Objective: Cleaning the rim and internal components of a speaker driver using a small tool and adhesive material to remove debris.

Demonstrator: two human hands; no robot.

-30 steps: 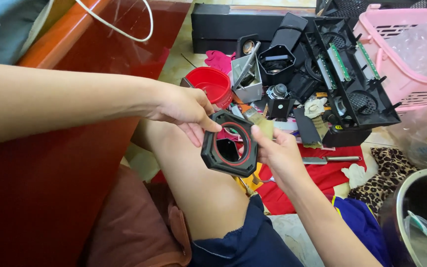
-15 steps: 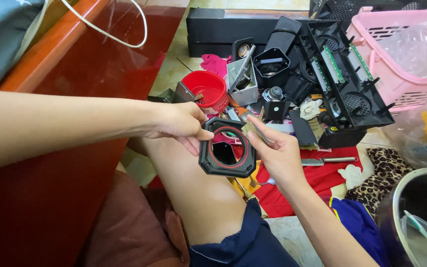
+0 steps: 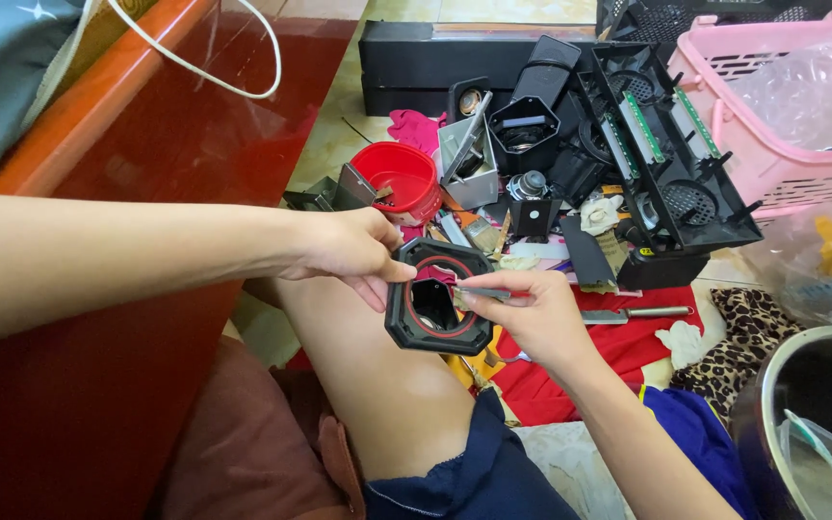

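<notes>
Hands, two: left hand (image 3: 353, 252) and right hand (image 3: 530, 316) grip one black octagonal frame (image 3: 438, 299).

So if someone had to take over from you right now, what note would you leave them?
Left hand: fingers pinch the top-left edge of the black octagonal frame with a red ring, holding it above the knee.
Right hand: holds a thin metal tool, tip at the frame's right inner edge.
Nearby on the floor: red bowl, black speaker housing, knife, pink basket.
Done: frame is loose from the housing, centre opening empty.
Left: the work with the tool at the frame's inner edge is not finished.
</notes>
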